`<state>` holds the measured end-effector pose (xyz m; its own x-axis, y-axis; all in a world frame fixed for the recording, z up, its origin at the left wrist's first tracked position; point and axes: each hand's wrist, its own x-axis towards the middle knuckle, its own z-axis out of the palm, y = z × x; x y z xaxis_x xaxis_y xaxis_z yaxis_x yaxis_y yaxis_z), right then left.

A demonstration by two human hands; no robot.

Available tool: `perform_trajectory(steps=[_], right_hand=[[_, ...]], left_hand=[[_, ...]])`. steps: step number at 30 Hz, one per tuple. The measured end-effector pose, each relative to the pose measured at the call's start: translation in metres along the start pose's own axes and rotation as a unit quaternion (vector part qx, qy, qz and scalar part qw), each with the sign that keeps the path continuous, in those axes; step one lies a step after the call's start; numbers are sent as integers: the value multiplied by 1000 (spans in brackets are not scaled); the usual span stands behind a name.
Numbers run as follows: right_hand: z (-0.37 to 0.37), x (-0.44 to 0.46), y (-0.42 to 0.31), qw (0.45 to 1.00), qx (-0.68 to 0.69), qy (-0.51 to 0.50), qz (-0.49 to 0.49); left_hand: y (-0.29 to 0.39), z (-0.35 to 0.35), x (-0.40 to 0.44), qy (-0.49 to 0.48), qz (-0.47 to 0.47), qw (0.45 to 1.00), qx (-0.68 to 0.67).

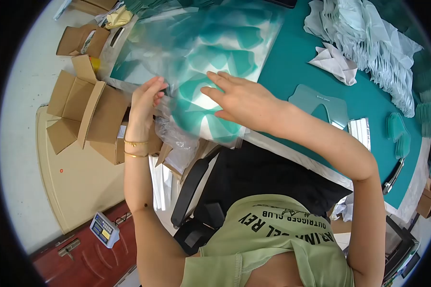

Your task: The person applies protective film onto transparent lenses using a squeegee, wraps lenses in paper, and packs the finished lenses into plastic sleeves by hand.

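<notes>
Large clear plastic sheets lie over the near left part of the table, with rows of teal-green curved shapes showing on or through them. At their left edge my left hand is closed, fingertips pinched together on the clear plastic. My right hand is over the middle of the sheets, fingers spread and holding nothing; whether it touches them I cannot tell. Crumpled clear plastic hangs at the table edge below my left hand.
Open cardboard boxes stand left of the table. On the green tabletop are a clear curved template, a pale cloth, a fanned stack of whitish pouches, teal pieces and a utility knife.
</notes>
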<state>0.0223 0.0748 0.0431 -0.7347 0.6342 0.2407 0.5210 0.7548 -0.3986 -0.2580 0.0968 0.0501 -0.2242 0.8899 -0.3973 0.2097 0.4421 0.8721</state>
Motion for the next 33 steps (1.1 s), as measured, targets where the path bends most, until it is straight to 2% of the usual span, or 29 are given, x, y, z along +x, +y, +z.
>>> perform_trajectory(steps=[1,3,4,5,6,7,8,10,11,13,14,15,17,18,20,21,22,23,24,25,26,28,30,31,33], right_hand=[[3,-1,-1,1000,0,-2,2],[7,-3,0,1000,-24,-2,-6],[10,-4,0,1000,-23,-5,-5],[12,-4,1,999,-32,-1,-9],[14,-5,2,999,-42,4,-14],[16,-6,2,999,-43,2,-13],[16,-6,3,999,-35,3,-18],[18,-6,4,999,-29,4,-20],[18,-7,4,999,-31,3,-20],[17,-8,4,999,-36,4,-17],[16,-9,3,999,-49,3,-16],[16,-10,1,998,-61,2,-15],[16,-11,-1,998,-61,0,-11],[16,-10,-1,998,-62,-4,-9],[13,-6,-5,997,-73,-24,-1],[11,-4,-7,995,-85,-47,4],[9,-2,-8,995,-85,-49,4],[7,1,-11,993,-98,-71,6],[7,3,-12,989,-112,-92,7],[9,3,-13,989,-114,-93,6],[12,3,-14,990,-125,-64,3],[4,7,-11,990,-140,-33,6],[-20,22,1,989,33,-137,31],[-19,36,15,995,55,-71,53],[-31,71,44,990,-16,106,94]], left_hand=[[4,3,6,-2,-1,1000,-1],[9,11,19,-10,7,991,131],[4,14,26,-12,5,991,130],[-3,18,33,113,148,935,302],[-8,21,38,230,282,814,453],[-3,28,36,249,383,783,422],[-4,26,42,248,384,783,421],[-10,8,63,144,460,628,611],[-16,-3,74,103,379,673,627],[-10,-32,92,178,266,684,656],[-7,-54,103,197,176,694,669],[0,-65,103,210,76,681,697],[-1,-93,120,233,12,738,633],[-4,-93,123,322,133,755,555],[18,-67,106,369,340,690,522],[30,-51,107,288,311,788,447],[36,-30,110,208,261,893,302],[39,-12,116,121,201,962,143],[41,4,121,71,127,988,41],[44,14,127,18,54,996,-63],[49,20,133,17,57,996,-65],[61,30,144,-68,-13,994,-86],[65,36,145,-96,-2,987,-130],[68,40,136,-104,36,986,-129],[74,46,121,-115,72,983,-123]])
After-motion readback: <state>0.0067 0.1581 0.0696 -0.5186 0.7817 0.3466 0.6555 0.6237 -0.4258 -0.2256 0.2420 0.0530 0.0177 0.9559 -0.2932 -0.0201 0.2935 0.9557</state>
